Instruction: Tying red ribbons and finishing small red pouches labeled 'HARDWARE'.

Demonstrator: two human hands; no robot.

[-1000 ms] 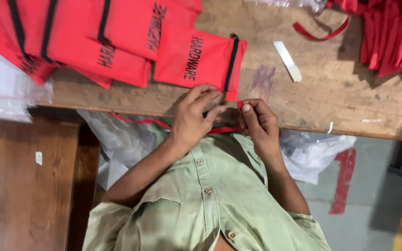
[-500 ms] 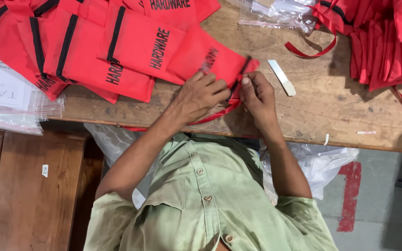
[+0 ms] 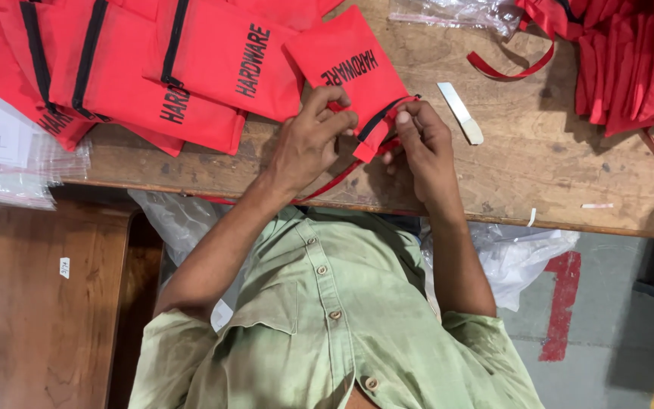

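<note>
Red fabric pouch (image 3: 346,64) with a black zip edge lies on the wooden counter (image 3: 539,174), its near corner lifted between the person's two hands. The left hand (image 3: 308,144) pins the pouch near the zip, fingers curled over the cloth with the thumb under, so its grip is closed on the pouch and keeps it from sliding. The right hand (image 3: 425,148) has its fingertips pinched together on the zip end at the pouch's corner, which suits fine work on a small part; the part itself is hidden under the fingers. A thin red strap (image 3: 334,182) runs from below the hands toward the near left edge of the counter, and where it ends I cannot tell.

Left and far, more red pouches (image 3: 206,68) overlap in a loose row, cut off by the frame. Just right of the hands lies a small white strip (image 3: 461,113). Far right, a pile of red fabric (image 3: 630,68) is only partly in view, and clear plastic bags (image 3: 17,151) sit at the left edge.
</note>
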